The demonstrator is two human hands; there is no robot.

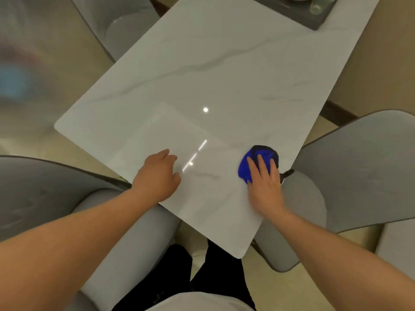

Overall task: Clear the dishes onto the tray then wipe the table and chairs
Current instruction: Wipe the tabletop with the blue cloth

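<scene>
Wiping step in hand: blue cloth [258, 161] is pressed flat on table [202, 63] nr right edge by right hand [265, 187], fingers spread. Left hand [157, 176] rests relaxed, prob. bracing. Tray [314, 21] parked at far corner. Next: unwiped surface to be swept, then chairs.

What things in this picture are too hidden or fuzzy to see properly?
- Tray, head view: cut off by the top edge; the dishes on it barely show.
- Blue cloth, head view: partly under the right hand.
- Blue smear at the left edge: too blurred to name.
</scene>
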